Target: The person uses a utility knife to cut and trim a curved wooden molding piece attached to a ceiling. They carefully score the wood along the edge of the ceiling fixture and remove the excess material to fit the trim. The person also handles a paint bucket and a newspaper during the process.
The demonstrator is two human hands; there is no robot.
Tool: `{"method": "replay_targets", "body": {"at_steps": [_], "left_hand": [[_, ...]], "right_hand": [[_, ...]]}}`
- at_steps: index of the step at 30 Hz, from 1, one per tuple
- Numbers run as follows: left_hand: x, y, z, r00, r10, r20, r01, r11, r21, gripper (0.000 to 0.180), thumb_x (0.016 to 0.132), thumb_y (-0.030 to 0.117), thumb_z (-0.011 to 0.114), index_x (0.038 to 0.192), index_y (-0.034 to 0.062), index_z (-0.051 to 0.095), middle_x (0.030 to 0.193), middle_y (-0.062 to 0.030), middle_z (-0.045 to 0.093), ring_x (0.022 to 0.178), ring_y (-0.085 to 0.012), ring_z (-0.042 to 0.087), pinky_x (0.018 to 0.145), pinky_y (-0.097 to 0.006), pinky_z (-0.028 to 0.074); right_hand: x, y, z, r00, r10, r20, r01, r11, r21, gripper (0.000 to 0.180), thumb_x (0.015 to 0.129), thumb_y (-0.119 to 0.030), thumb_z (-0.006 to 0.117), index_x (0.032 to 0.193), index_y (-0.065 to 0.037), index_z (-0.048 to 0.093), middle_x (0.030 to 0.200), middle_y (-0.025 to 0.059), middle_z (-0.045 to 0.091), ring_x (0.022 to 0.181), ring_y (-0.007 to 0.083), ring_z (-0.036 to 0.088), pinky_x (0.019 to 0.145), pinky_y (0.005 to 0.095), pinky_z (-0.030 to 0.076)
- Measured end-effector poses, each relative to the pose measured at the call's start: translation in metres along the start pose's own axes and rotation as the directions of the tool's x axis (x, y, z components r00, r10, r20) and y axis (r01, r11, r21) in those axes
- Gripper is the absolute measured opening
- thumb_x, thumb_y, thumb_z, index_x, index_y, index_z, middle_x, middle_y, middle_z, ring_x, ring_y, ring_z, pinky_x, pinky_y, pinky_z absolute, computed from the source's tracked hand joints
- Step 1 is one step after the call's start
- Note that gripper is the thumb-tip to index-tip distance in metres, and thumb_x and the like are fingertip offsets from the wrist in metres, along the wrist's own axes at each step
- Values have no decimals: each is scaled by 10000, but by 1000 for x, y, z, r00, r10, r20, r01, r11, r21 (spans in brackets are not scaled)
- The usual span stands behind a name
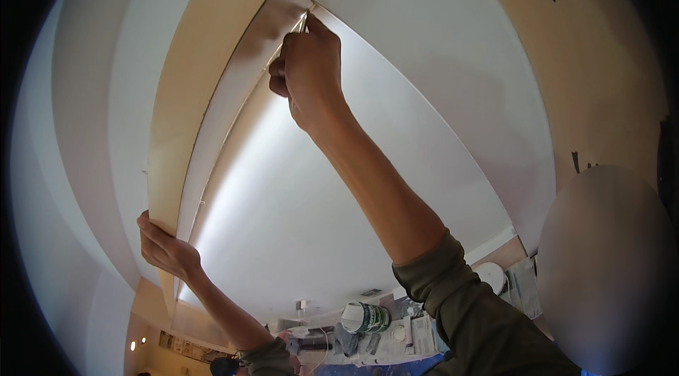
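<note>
A thin blade is pinched in the closed right hand at the drywall panel top; the panel's cut strip is gripped below by the left hand, steadying it

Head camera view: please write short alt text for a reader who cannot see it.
The right hand holds a thin blade at the top of a cut in a white drywall sheet, while the left hand grips the lower edge of the folded-back brown strip. Cluttered supplies, including a green-labelled bucket, lie below.
</note>
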State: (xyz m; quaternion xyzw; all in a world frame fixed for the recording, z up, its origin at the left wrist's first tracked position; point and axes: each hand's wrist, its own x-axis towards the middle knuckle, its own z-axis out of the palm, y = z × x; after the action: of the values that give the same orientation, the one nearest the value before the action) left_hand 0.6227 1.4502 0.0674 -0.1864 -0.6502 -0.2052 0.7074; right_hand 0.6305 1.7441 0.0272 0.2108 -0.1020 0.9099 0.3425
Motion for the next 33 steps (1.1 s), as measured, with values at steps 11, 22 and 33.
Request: {"method": "replay_targets", "body": {"at_steps": [11,22,33], "left_hand": [[-2,1,-1,999,-4,34,4,1000,-2,667,1028,502,323,765,-55,578,660,-140,575,600,-231,549,579,-415,458],[1,0,2,1000,16,20,-17,1000,19,669,1033,491,313,837,-70,620,674,-152,594,603,-242,550,586,-409,459],[0,3,-1,999,29,21,-30,999,14,664,1034,474,331,860,-96,624,670,-160,594,607,-245,544,581,-402,443]], "right_hand": [[4,1,-4,1000,-3,-3,3,998,-59,794,760,37,350,1537,10,192,640,33,419,475,107,389,403,286,336],[-9,-2,2,998,-39,-40,38,998,-42,555,705,77,313,1241,38,449,607,-26,209,470,82,232,436,259,170],[-13,-7,1,999,-26,-27,24,997,-72,817,704,77,308,1514,62,202,608,-25,210,470,84,242,423,265,179]]}}
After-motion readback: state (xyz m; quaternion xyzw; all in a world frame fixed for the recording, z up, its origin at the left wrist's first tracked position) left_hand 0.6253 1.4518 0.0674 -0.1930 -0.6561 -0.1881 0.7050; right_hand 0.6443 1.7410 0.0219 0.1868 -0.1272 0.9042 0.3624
